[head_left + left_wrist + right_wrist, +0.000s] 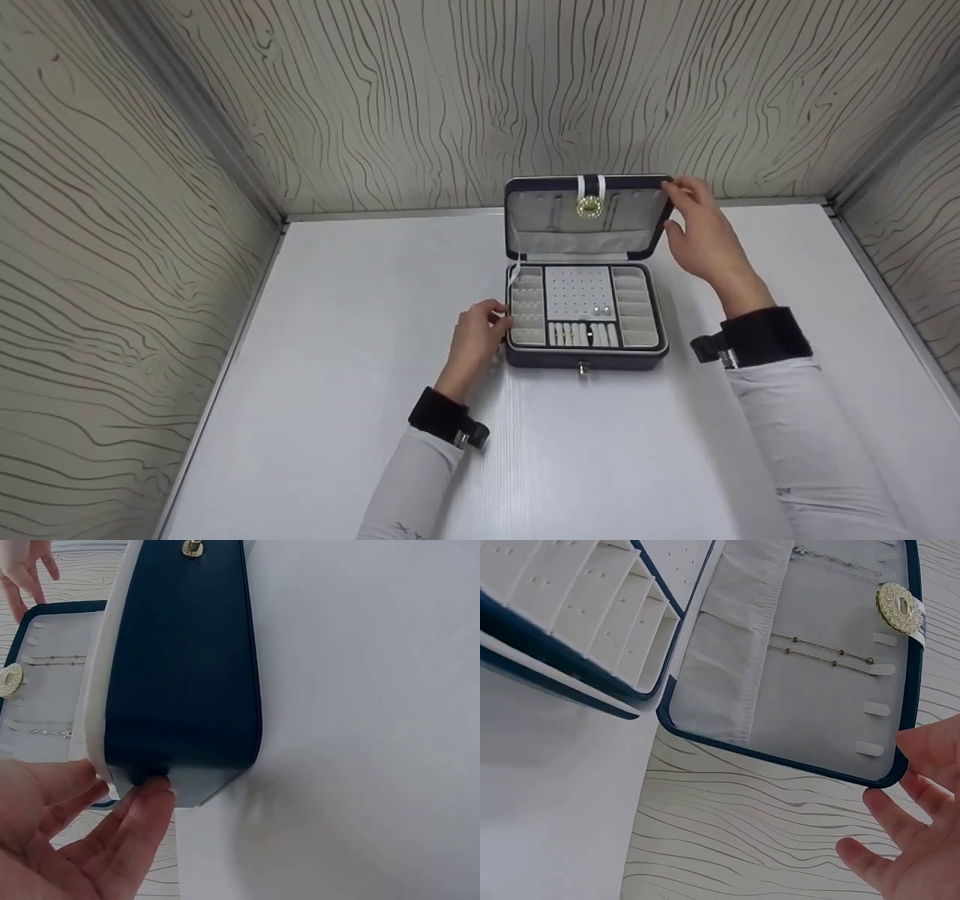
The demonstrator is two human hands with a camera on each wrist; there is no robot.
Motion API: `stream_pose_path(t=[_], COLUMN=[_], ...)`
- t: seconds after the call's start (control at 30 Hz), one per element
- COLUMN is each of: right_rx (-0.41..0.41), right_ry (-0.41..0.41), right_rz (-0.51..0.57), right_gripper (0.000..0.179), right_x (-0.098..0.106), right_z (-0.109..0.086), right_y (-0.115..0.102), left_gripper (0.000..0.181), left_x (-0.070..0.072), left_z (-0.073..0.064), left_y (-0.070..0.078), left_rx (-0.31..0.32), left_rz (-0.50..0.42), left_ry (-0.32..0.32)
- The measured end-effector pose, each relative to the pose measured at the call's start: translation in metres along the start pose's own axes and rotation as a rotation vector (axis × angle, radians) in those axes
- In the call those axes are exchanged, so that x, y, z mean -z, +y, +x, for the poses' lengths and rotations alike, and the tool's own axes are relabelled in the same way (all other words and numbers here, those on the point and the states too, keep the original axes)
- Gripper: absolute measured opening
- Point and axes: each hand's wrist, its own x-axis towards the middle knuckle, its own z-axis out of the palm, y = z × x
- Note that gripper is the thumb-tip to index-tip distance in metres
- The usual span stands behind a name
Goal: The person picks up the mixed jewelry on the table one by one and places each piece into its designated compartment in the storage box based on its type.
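A dark blue jewelry box [585, 361] stands on the table with its lid [637, 217] raised. My right hand [705, 232] pinches the lid's upper right corner, as the right wrist view also shows. At the box's left side, my left hand [478, 334] grips the edge, its fingertips at the rim and side wall in the left wrist view. Two pearl earrings [602, 310] sit on the perforated white panel [577, 289]. Rings [590, 335] stand among the white ring rolls in front. Necklaces [821, 654] hang inside the lid, near a gold jeweled clasp [590, 206].
The white table [360, 315] extends around the box. Behind it rises a wood-grain patterned wall [465, 105], with similar walls on both sides. A small gold lock [583, 368] protrudes from the box front. A white ribbon [515, 271] runs between lid and base at left.
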Motion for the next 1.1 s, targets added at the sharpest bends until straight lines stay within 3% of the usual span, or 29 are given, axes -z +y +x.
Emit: stream_pose_path(t=[0.23,0.43,0.67,0.8,0.93,1.1], right_rx=[0.044,0.050,0.029,0.000,0.019,0.044], right_ry=[0.166,0.229,0.235,0.248,0.308,0.365], right_rz=[-0.175,-0.195,-0.199,-0.171,-0.149,-0.146], right_gripper=[0.044,0.039,0.035,0.039,0.037,0.032], right_x=[-0.003,-0.006,-0.011,-0.016,-0.022,-0.029], right_z=[-0.024,-0.042,-0.063,-0.071,-0.076,-0.085], right_y=[-0.015,-0.026,-0.031,-0.034,-0.034,-0.030], left_gripper=[0.021,0.029,0.038,0.044,0.050,0.052], left_x=[-0.002,0.001,0.015,0.022,0.025,0.025], left_z=[-0.002,-0.003,-0.001,-0.001,-0.002,-0.002], left_y=[0.000,0.003,0.022,0.039,0.052,0.061], left_rx=[-0.044,-0.084,-0.158,-0.236,-0.289,-0.268], left_rz=[0.088,0.128,-0.012,-0.120,-0.179,-0.194], left_ry=[0.029,0.065,0.199,0.218,0.220,0.217])
